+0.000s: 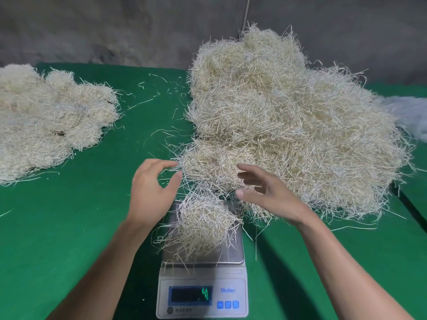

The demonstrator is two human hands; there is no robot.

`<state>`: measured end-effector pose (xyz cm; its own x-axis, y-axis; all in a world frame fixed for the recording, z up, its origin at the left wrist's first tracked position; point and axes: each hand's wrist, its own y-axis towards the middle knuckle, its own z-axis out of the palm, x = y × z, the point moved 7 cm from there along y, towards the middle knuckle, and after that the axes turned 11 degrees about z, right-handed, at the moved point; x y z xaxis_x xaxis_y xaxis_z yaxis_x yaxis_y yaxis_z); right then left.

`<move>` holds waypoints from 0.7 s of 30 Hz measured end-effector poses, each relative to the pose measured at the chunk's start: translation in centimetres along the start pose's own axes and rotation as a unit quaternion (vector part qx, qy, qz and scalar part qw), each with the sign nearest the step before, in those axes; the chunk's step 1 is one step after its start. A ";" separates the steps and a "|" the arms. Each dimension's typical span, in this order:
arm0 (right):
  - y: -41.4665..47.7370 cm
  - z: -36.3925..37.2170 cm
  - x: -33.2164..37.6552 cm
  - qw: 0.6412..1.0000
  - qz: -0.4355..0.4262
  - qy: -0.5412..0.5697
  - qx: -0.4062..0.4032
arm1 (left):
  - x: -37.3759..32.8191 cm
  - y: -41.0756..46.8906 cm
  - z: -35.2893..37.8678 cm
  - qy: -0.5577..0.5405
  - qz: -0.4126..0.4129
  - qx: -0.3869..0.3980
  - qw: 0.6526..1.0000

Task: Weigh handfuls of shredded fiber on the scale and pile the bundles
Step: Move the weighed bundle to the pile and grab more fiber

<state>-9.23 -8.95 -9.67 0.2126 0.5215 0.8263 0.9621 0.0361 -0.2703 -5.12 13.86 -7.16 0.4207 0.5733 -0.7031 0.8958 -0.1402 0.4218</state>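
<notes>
A small digital scale (203, 294) stands near the table's front edge; its green display reads 41. On its steel platform lies a loose clump of pale shredded fiber (203, 225). Just beyond it rises a big heap of the same fiber (288, 116). My left hand (152, 190) hovers above the scale's far left corner with thumb and fingers curved, fingertips at the heap's near edge, holding nothing. My right hand (265, 192) hovers at the heap's near edge, fingers spread and relaxed, with nothing in it.
A flatter pile of fiber bundles (46, 118) lies at the far left of the green table (69, 227). Stray strands are scattered across the cloth between the piles. A grey wall stands behind, and something whitish (411, 114) lies at the far right.
</notes>
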 end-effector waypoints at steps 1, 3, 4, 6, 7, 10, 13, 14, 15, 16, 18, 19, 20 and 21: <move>0.4 -1.0 0.0 0.999 0.000 0.035 -0.024 | -0.8 0.6 0.6 0.000 0.010 0.016 1.000; 1.6 -3.2 -0.4 0.994 0.008 0.065 -0.089 | -2.4 2.0 2.0 0.001 0.039 0.045 0.998; 2.2 -4.4 -0.7 0.991 0.013 0.044 -0.129 | -3.2 2.7 2.7 0.000 0.053 0.054 0.997; 3.2 -6.9 -1.3 0.976 0.024 -0.027 -0.213 | -4.9 4.0 4.3 0.003 0.080 0.073 0.994; 3.6 -8.3 -1.5 0.964 0.020 -0.075 -0.254 | -5.8 4.7 5.2 0.005 0.090 0.084 0.992; 4.9 -12.3 -1.5 0.909 -0.004 -0.260 -0.326 | -8.0 6.6 8.3 0.004 0.109 0.121 0.987; 7.0 -15.1 -2.9 0.879 0.070 -0.352 -0.315 | -10.1 8.4 11.6 0.003 0.124 0.144 0.982; 7.5 -15.4 -3.3 0.869 0.082 -0.379 -0.307 | -10.7 9.0 12.6 -0.005 0.126 0.145 0.981; 8.0 -15.5 -3.5 0.855 0.080 -0.412 -0.304 | -11.3 9.5 13.6 -0.010 0.127 0.145 0.981; 8.5 -15.4 -3.6 0.843 0.057 -0.438 -0.306 | -11.9 10.0 14.6 -0.008 0.127 0.144 0.981; 9.3 -15.2 -3.8 0.841 -0.002 -0.437 -0.319 | -12.5 10.9 16.2 0.000 0.116 0.138 0.984; 9.4 -15.5 -3.5 0.846 -0.031 -0.411 -0.340 | -12.6 11.5 16.8 0.000 0.107 0.131 0.986; 9.3 -15.9 -3.0 0.850 -0.054 -0.379 -0.362 | -12.7 11.9 17.3 -0.003 0.097 0.119 0.988; 9.0 -16.5 -2.5 0.857 -0.081 -0.325 -0.390 | -12.7 12.3 17.6 -0.010 0.084 0.105 0.991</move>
<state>1.73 -24.00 -5.97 0.1699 0.9379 0.3023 0.8453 -0.2964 0.4445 3.08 -9.33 -3.17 0.5682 0.5110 -0.6451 0.8215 -0.3984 0.4080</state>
